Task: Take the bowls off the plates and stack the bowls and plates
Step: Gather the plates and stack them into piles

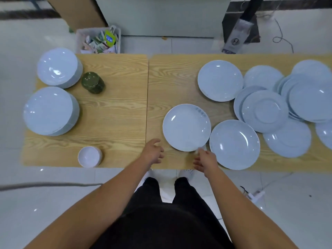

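Note:
A white plate with a grey pattern on its rim [186, 127] lies on the wooden table [115, 108] near the front edge. My right hand [204, 159] touches that plate's near rim with its fingertips, fingers relaxed. My left hand [153, 151] hovers just left of the plate, fingers loosely spread, holding nothing. Two tall stacks of plates [50, 111] [58, 67] stand at the left. A small stack of white bowls [89, 156] sits at the front left edge. Several loose plates [265, 110] lie overlapping on the right.
A dark green jar [93, 82] stands beside the far left stack. Behind the table a white basket [98, 40] holds packets. Plates [234, 143] [220, 80] flank the patterned plate on the right. A cable runs over the floor at left.

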